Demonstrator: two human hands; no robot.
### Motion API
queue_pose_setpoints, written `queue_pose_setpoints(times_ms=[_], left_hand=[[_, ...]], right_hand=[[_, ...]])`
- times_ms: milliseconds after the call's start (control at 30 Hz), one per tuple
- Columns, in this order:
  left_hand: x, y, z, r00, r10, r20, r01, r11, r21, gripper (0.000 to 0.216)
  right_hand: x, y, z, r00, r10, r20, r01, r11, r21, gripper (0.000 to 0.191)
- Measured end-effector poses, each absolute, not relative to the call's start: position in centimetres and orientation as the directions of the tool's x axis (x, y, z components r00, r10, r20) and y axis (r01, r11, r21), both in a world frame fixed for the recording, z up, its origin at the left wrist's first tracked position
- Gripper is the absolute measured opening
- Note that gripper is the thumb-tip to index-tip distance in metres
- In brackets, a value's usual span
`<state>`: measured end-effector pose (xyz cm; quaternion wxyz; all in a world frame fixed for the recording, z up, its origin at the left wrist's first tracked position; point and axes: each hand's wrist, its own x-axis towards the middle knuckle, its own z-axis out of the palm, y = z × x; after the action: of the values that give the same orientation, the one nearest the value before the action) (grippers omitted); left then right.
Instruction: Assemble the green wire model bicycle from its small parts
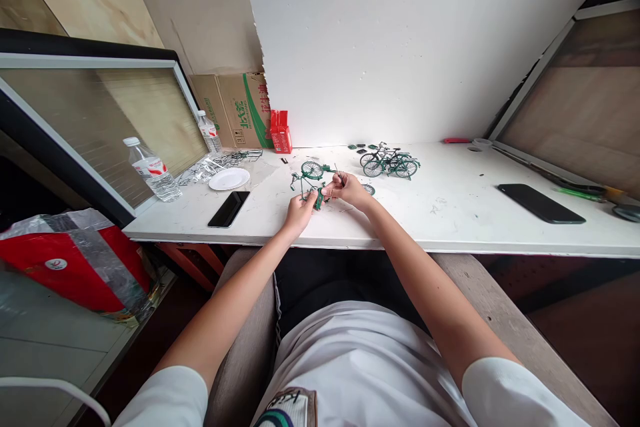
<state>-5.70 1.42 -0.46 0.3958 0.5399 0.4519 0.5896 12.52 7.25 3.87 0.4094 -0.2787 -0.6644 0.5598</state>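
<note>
Over the front middle of the white table, my left hand [299,213] is closed around a small green plastic piece [320,199]. My right hand [353,191] meets it from the right, its fingertips at the piece, and a thin dark stick-like tool [339,176] juts up from its grip; its exact kind is too small to make out. Just beyond my hands lies a partly built green model bicycle [301,180] with a spoked wheel [312,170]. Another wheel [369,189] lies by my right wrist, partly hidden.
Assembled model bicycles [393,161] stand at the back. To the left are a phone [229,209], a white plate [229,179], part frames [235,158], water bottles [155,172] and a red box [281,132]. Another phone [541,203] lies right. A white board [400,53] stands behind.
</note>
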Motion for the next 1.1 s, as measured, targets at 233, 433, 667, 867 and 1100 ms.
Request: queue_pose_setpoints(times_ms=[233,433,667,867,1100], left_hand=[[-5.5,0.9,0.2,-0.055,0.961,0.271,0.005,-0.271,0.963,0.042],[-5.1,0.2,1.0,-0.031,0.969,0.244,-0.021,-0.245,0.969,0.025],[-5.2,-0.1,1.4,-0.003,0.970,0.245,-0.063,-0.245,0.968,0.021],[-5.4,-0.4,2.0,0.036,0.964,0.263,-0.067,-0.260,0.963,0.024],[-5.5,-0.5,2.3,0.060,0.958,0.280,-0.067,-0.276,0.959,0.025]], right_hand=[[12.4,7.1,4.0,-0.523,0.817,0.242,-0.111,0.217,-0.970,0.079],[12.4,7.2,3.9,-0.483,0.836,0.261,-0.064,0.263,-0.963,0.079],[12.5,6.9,4.3,-0.455,0.852,0.260,-0.035,0.275,-0.961,0.078],[12.5,6.6,4.5,-0.480,0.839,0.254,-0.046,0.265,-0.963,0.076],[12.7,6.6,4.6,-0.506,0.825,0.250,-0.055,0.258,-0.964,0.077]])
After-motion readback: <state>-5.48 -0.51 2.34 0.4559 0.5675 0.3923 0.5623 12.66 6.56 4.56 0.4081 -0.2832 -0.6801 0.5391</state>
